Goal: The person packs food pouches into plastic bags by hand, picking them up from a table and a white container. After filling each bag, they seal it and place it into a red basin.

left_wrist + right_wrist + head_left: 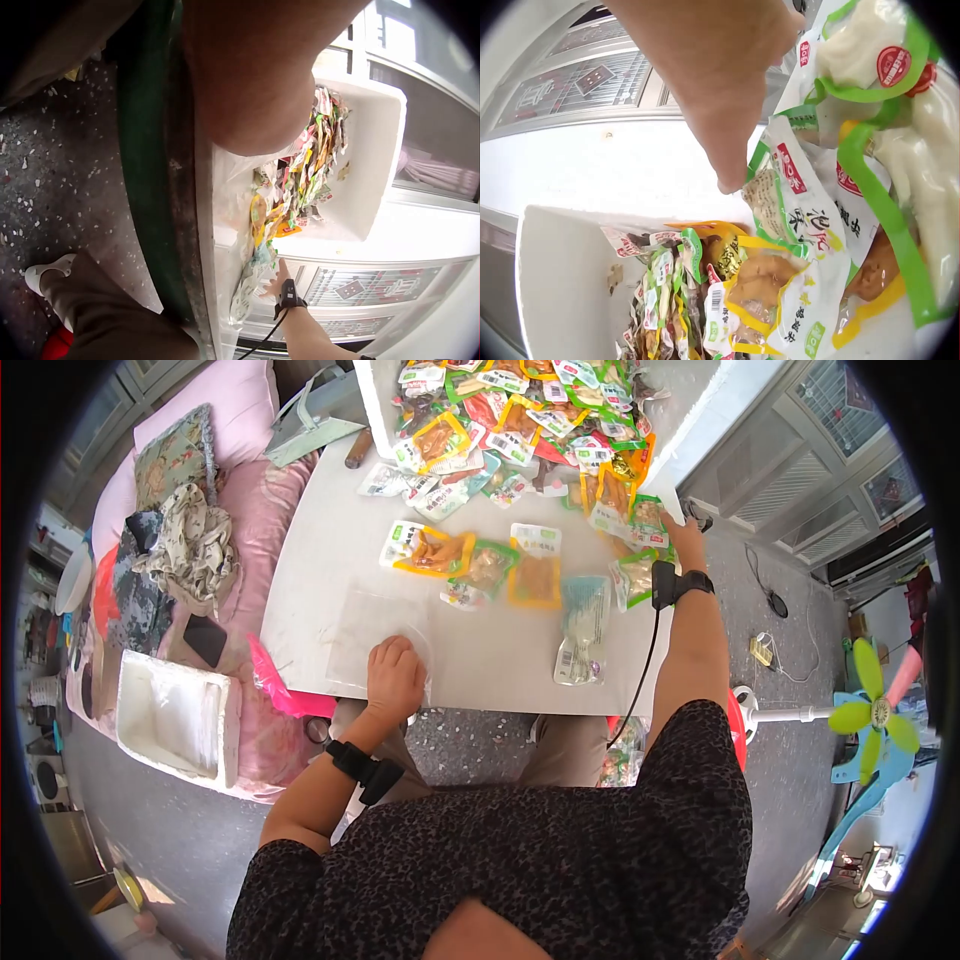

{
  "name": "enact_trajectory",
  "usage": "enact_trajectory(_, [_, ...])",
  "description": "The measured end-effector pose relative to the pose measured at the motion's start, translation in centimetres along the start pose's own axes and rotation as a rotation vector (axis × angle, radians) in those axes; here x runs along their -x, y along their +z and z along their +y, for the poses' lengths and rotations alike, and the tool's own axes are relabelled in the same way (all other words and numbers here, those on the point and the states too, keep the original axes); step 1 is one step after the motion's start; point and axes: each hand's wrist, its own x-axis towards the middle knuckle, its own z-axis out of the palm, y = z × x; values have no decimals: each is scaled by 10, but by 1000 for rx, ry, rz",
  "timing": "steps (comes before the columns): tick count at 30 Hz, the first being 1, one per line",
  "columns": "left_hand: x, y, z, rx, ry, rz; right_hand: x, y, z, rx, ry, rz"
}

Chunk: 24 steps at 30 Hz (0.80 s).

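My left hand [395, 675] rests on a clear plastic bag [355, 635] laid flat near the table's front edge, its fingers loosely bent. In the left wrist view its fingertips are out of sight. My right hand [688, 542] reaches to the table's right side, beside green-edged food packets [648, 520]. The right wrist view shows its thumb at the edge of a green-edged packet [765, 202], the other fingers stretched beyond. Midtable lie a yellow-edged packet [430, 550], a green-edged packet [487, 568] and another yellow-edged packet [536, 575]. A longer pale packet [583, 630] lies nearer me.
A white foam box [690, 410] full of packets lies on its side at the table's back. Left of the table [310, 590] is a pink-covered bed with a small foam box [180, 775]. A knife handle [358, 450] lies back left; a fan [880, 712] stands right.
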Motion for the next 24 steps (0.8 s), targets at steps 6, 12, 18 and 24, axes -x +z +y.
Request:
enact_trajectory(6, [1,0,2,-9,-4,-21,5,31,-15,-154,-74,-277])
enact_trajectory(12, [2,0,2,-9,-4,-10,49,58,-52,-161,-351,-409])
enact_trajectory(18, [1,-1,5,-5,-13,11,111,87,-92,-142,-605,-606])
enact_trajectory(24, [3,-1,0,-39,-25,-34,111,55,-104,-298,-552,-446])
